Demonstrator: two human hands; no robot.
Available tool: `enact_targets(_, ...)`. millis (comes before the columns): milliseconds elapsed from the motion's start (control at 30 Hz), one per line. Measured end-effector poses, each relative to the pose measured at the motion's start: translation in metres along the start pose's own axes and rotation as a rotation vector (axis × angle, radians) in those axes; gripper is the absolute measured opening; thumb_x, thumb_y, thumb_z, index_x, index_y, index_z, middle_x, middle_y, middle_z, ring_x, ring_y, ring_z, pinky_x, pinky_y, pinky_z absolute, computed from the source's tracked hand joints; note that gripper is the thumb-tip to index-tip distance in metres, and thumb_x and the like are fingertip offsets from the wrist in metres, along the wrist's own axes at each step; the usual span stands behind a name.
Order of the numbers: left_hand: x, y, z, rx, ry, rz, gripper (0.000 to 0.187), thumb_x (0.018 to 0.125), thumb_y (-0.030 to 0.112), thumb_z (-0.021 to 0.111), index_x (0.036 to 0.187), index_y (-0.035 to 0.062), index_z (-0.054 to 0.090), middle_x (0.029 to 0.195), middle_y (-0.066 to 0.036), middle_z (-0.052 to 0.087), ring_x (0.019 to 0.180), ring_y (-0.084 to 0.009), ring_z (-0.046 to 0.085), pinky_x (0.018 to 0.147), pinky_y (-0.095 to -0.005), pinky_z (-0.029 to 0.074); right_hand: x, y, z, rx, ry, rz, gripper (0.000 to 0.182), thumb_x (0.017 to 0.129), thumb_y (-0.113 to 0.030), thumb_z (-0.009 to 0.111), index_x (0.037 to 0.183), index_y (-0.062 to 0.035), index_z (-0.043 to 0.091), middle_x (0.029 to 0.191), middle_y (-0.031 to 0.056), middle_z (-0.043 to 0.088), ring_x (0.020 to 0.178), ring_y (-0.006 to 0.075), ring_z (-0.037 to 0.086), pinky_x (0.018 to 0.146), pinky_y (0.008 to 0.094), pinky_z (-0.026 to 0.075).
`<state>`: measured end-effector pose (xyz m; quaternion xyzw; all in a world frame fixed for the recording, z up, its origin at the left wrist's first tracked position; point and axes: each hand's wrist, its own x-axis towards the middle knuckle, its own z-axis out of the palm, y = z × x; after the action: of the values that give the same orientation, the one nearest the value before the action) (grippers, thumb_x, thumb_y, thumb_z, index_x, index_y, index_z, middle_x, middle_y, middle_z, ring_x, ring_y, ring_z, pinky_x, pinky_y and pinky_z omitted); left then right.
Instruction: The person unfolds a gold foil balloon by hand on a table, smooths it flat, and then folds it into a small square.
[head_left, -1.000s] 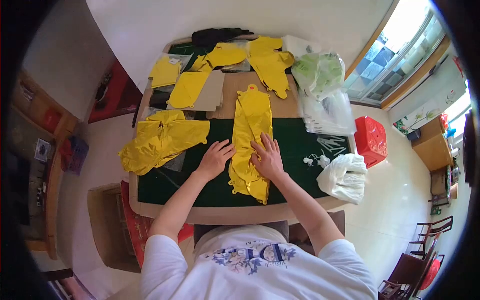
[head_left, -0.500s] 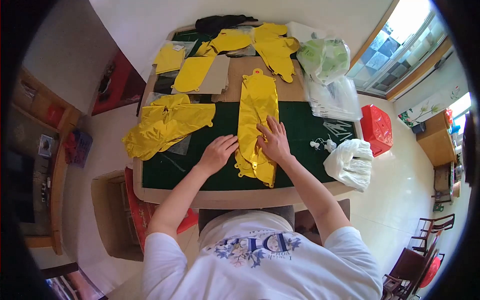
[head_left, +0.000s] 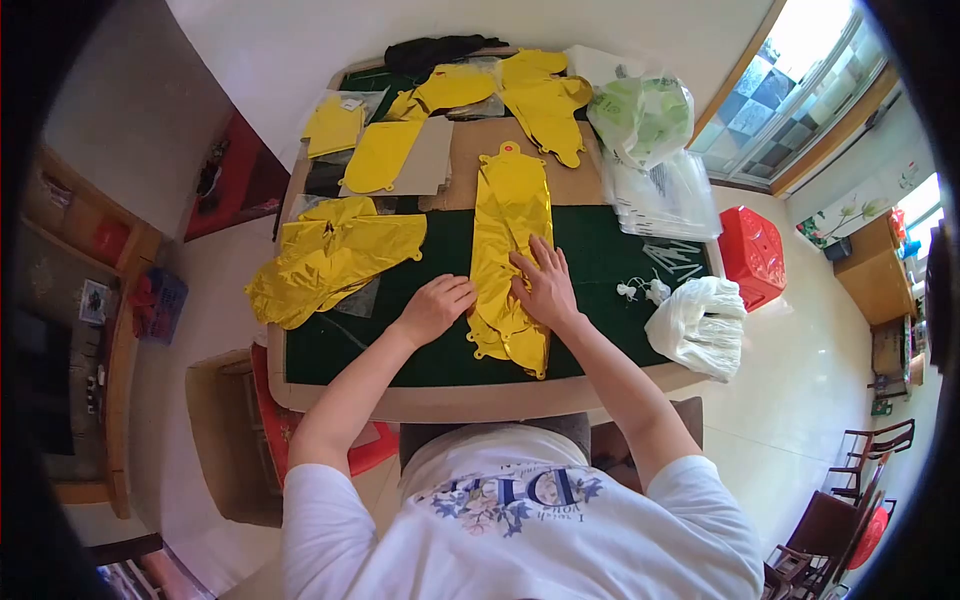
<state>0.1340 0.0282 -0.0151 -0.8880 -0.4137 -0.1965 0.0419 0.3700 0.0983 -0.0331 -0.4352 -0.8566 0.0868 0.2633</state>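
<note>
A long yellow foil piece [head_left: 508, 215] lies lengthwise on the table in front of me, its upper end over brown cardboard and its lower end on the dark green surface. My right hand [head_left: 547, 285] rests on it with fingers spread. At its left edge is my left hand [head_left: 439, 307], fingers bent and close together, fingertips touching the foil; whether they pinch it is too small to tell. Left of my hands lies a crumpled yellow foil pile [head_left: 340, 255].
More yellow pieces [head_left: 545, 100] and grey card [head_left: 428, 160] lie at the back. On the right are clear plastic bags [head_left: 665, 195], white strips [head_left: 672, 258] and a white bag [head_left: 700, 325]. A red stool [head_left: 752, 258] stands beyond the right edge, an open cardboard box [head_left: 222, 440] at lower left.
The camera view has shifted slightly. Both hands stay in nearly the same places on the foil, with no clear movement of the piece.
</note>
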Motion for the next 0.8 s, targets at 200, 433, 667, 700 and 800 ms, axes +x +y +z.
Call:
enact_targets(200, 0.011, -0.015, 0.004, 0.145, 0.018, 0.025, 0.028, 0.084, 0.009, 0.057, 0.111, 0.0040, 0.063, 0.118, -0.010, 0.062, 0.111, -0.0236, 0.059, 0.095, -0.0343, 0.048, 0.000, 0.000, -0.001, -0.004, -0.019, 0.008, 0.040, 0.086, -0.024, 0.058, 0.125, -0.0144, 0.058, 0.143, 0.0207, 0.038, 0.135, 0.0350, 0.033, 0.112, 0.0509, 0.023)
enact_targets(433, 0.030, -0.010, 0.021, 0.138, 0.064, -0.028, 0.031, 0.085, 0.010, 0.057, 0.116, 0.0059, 0.062, 0.120, -0.010, 0.061, 0.116, -0.0238, 0.056, 0.097, -0.0354, 0.047, -0.001, 0.001, 0.001, -0.008, -0.020, 0.016, 0.039, 0.087, -0.025, 0.058, 0.123, -0.0133, 0.059, 0.144, 0.0210, 0.038, 0.136, 0.0346, 0.032, 0.112, 0.0508, 0.023)
enact_targets(667, 0.026, 0.020, 0.027, 0.015, 0.160, -0.195, 0.027, 0.085, 0.009, 0.052, 0.108, 0.0058, 0.067, 0.118, -0.011, 0.062, 0.117, -0.0257, 0.056, 0.100, -0.0382, 0.044, 0.000, 0.000, 0.000, 0.011, -0.003, 0.017, 0.040, 0.084, -0.025, 0.059, 0.123, -0.0147, 0.060, 0.142, 0.0212, 0.040, 0.135, 0.0350, 0.034, 0.111, 0.0515, 0.023)
enact_targets(700, 0.024, 0.022, 0.031, 0.015, 0.169, -0.192, 0.027, 0.085, 0.009, 0.052, 0.108, 0.0058, 0.067, 0.118, -0.011, 0.062, 0.117, -0.0257, 0.056, 0.100, -0.0382, 0.044, 0.000, 0.001, 0.002, 0.003, 0.000, 0.014, 0.040, 0.084, -0.025, 0.059, 0.123, -0.0147, 0.060, 0.142, 0.0212, 0.040, 0.135, 0.0350, 0.034, 0.111, 0.0515, 0.023)
enact_targets(800, 0.023, 0.026, 0.035, -0.018, 0.209, -0.251, 0.023, 0.084, 0.011, 0.055, 0.101, 0.0050, 0.068, 0.111, -0.011, 0.065, 0.115, -0.0251, 0.056, 0.101, -0.0374, 0.043, 0.000, 0.001, 0.000, -0.007, -0.054, 0.022, 0.041, 0.086, -0.027, 0.059, 0.125, -0.0161, 0.059, 0.140, 0.0207, 0.042, 0.134, 0.0342, 0.035, 0.112, 0.0501, 0.023)
